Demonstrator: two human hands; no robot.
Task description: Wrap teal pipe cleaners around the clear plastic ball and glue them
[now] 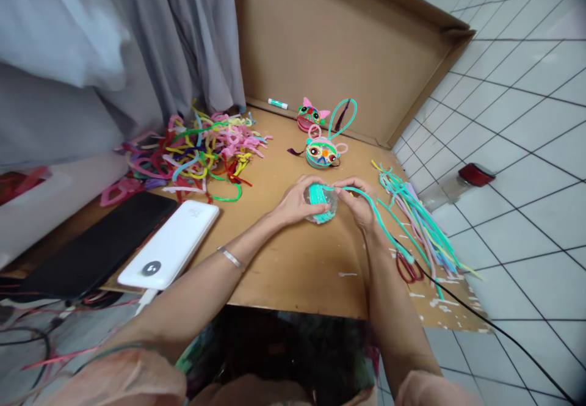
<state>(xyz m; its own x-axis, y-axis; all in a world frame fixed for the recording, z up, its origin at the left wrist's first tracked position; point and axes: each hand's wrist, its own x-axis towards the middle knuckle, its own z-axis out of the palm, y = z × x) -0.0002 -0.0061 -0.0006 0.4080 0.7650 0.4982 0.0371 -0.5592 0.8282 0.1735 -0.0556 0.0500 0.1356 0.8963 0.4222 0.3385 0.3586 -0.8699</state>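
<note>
My left hand (295, 203) grips a clear, rounded piece (315, 217) partly covered by rows of turquoise pipe cleaner (320, 197). Its thumb presses on the front of the wrapped rows. Between the thumb and fingers of my right hand (357, 201), a turquoise pipe cleaner strand (373, 204) is pinched close to the piece's upper right. The strand's free length trails over my right wrist toward the red-handled scissors (407, 268). Beyond my hands sits a round animal-face ornament (321, 153) with pink ring ears and a turquoise loop. Behind it is a red one (311, 116) with pink pointed ears.
A tangled heap of coloured pipe cleaners (206, 149) lies at left, a straight bundle (419, 217) at right. A white power bank (169, 244) and a black device (101, 241) rest front left. A glue stick (278, 104) lies by the cardboard wall (329, 46). A black cable (485, 320) crosses the right edge.
</note>
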